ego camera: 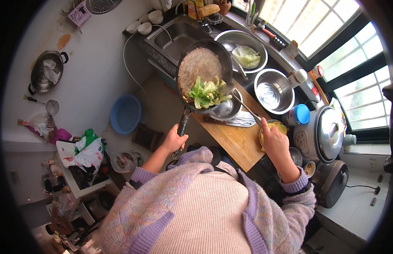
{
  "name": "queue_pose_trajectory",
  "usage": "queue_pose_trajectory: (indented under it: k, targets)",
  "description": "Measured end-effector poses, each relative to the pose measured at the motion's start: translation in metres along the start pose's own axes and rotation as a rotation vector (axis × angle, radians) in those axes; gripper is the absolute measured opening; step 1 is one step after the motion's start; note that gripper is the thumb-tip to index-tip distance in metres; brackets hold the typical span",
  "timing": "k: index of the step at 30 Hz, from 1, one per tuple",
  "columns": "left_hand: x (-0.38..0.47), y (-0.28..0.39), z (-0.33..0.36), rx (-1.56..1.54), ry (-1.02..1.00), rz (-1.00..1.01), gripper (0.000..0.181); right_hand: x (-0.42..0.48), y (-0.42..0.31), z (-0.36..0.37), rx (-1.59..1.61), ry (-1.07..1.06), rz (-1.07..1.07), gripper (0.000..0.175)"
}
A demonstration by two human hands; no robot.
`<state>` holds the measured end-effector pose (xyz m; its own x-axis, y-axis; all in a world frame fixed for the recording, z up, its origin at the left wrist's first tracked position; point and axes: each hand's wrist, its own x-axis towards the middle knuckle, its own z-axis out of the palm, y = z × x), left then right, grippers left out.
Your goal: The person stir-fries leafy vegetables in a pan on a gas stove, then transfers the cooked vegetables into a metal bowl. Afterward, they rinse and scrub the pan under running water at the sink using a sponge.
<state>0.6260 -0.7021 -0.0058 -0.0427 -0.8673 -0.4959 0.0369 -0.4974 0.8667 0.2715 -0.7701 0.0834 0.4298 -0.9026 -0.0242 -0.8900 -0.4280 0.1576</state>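
My left hand (174,139) grips the black handle of a frying pan (200,62), which is held up in the air and tilted. Cooked green lettuce (206,92) is gathered at the pan's near side. In my right hand (275,139) is a long metal spatula (244,106), its blade against the greens at the pan's right rim. Partly under the pan, a steel bowl (226,109) stands on a wooden cutting board (244,143). Beside that bowl lies a cleaver (242,119). A dish of yellow food (277,127), perhaps cooked egg, is partly hidden by my right hand.
Beyond the pan are a sink (183,31) and a large steel basin (263,54) holding a ladle (239,63) and a bowl of raw lettuce (247,57). To the right stand another steel basin (274,92), a blue-lidded tub (301,114) and a rice cooker (329,133).
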Motion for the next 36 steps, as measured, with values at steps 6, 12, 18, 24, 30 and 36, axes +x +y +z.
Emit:
queue_pose_trajectory:
  k: [6,12,18,24,30,36]
  targets:
    - [0.003,0.000,0.000,0.000,0.002,0.010,0.034,-0.015,0.006,-0.035,-0.046,-0.048,0.012,0.045]
    - [0.002,0.003,-0.003,0.028,0.005,0.038,0.036,-0.021,0.020,-0.046,0.021,-0.039,0.137,0.043]
    - [-0.002,0.009,-0.006,0.055,-0.001,0.060,0.035,0.017,0.002,-0.002,0.016,0.198,0.067,0.044]
    - [-0.004,0.007,-0.004,0.095,0.029,0.078,0.029,0.006,-0.003,0.009,-0.056,0.103,0.023,0.045]
    - [0.000,0.004,-0.003,0.109,0.041,0.093,0.030,-0.022,0.015,-0.019,-0.009,0.059,0.080,0.043]
    - [0.002,0.004,0.000,0.118,0.062,0.100,0.033,-0.023,0.012,-0.033,0.352,0.111,0.120,0.042]
